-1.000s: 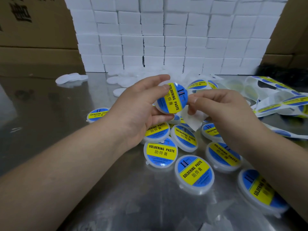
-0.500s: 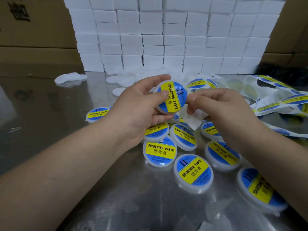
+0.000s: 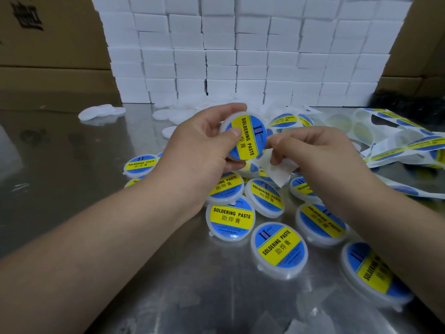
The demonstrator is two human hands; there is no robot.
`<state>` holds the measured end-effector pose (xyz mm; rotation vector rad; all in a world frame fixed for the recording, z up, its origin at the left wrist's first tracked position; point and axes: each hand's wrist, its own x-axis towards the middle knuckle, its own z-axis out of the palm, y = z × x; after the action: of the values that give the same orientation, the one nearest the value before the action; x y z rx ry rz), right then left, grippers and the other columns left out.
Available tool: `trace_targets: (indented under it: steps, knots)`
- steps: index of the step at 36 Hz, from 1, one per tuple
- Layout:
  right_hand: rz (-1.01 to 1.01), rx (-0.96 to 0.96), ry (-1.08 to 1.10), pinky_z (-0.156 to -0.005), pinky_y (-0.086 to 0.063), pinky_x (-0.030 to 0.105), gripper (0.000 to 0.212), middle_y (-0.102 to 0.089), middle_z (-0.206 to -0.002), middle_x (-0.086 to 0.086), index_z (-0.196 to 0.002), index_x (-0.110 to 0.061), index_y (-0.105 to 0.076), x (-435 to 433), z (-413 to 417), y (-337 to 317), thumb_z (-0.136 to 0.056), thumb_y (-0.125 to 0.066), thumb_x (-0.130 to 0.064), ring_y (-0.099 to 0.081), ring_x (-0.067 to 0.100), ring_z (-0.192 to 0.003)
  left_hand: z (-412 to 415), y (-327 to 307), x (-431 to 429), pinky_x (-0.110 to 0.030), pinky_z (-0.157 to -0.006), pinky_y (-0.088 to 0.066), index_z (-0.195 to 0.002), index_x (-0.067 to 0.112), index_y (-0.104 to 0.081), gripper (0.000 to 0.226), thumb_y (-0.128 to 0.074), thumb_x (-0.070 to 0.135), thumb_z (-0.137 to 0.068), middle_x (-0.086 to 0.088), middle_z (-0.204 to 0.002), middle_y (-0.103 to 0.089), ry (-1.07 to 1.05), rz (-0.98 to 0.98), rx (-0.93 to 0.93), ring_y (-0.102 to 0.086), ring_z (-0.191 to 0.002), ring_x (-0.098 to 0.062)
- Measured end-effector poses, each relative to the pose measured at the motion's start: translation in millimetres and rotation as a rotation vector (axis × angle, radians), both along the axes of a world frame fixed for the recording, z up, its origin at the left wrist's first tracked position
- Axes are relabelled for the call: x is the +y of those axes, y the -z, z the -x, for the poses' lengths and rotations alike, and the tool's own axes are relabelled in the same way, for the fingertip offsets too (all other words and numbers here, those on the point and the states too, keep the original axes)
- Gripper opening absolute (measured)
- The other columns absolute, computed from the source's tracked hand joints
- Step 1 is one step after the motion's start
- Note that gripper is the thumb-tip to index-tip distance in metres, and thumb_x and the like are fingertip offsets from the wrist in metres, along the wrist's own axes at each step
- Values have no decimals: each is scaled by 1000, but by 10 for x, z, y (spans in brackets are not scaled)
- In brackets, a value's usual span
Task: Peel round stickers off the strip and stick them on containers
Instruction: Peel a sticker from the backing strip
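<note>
While my left hand (image 3: 199, 150) grips the round white plastic container (image 3: 226, 124) by its rim, thumb on its blue-and-yellow sticker (image 3: 250, 141), I see it raised above the steel table (image 3: 84, 189), face toward me, yellow band running near-vertical. Just beside it, my right hand (image 3: 320, 153) pinches a white scrap of backing paper (image 3: 279, 173).

Open path over table (image 3: 72, 177) left — blocked centre-right by labelled containers (image 3: 279, 249), right by sticker strips (image 3: 397, 145), far by white boxes (image 3: 240, 56).
</note>
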<state>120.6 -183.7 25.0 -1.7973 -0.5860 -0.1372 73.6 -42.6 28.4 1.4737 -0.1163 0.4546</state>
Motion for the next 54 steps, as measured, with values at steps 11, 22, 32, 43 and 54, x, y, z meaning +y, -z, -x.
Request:
trace_targets:
  steps: [11, 22, 32, 43, 54]
  knots:
    - [-58, 59, 164, -47, -41, 14, 41, -60, -49, -8, -51, -18, -65, -63, -76, -24, -86, -55, -35, -49, 4, -47, -10, -95, 123, -17, -48, -47, -89, 32, -59, 25, -46, 11, -95, 13, -74, -66, -299, 87, -111, -61, -53, -4]
    - [135, -117, -157, -45, -38, 12, 21, -56, -51, -10, -64, -19, -62, -11, 77, 19, -73, -72, -35, -46, -3, -45, 60, 100, -80, -38, -79, -53, -86, 42, -59, 16, -48, 32, -82, 11, -83, -66, -224, -386, -139, -64, -81, -12]
    - [149, -201, -176, -49, -32, 22, 33, -43, -48, -7, -59, -14, -50, 40, 67, 72, -75, -56, -43, -36, 3, -47, 36, 70, -38, -15, -60, -41, -72, 46, -50, 16, -39, 42, -83, 22, -79, -60, -414, -676, -197, -54, -69, 2]
    - [89, -140, -114, -65, -46, 14, 22, -67, -69, -14, -68, -35, -66, -17, -7, 68, -85, -57, -24, -59, 2, -66, -137, 149, 180, -36, -81, -34, -98, 24, -65, 32, -35, 34, -95, -7, -101, -57, -620, -1140, 142, -48, -100, -30]
    - [-27, -336, -168, -84, -40, 25, 53, -54, -113, -20, -95, -44, -54, -1, -23, 66, -66, -43, -1, -54, 4, -98, -40, 49, 55, -43, -108, -27, -117, 31, -58, 28, -46, 32, -91, 18, -76, -63, -437, -828, 0, -49, -84, -6]
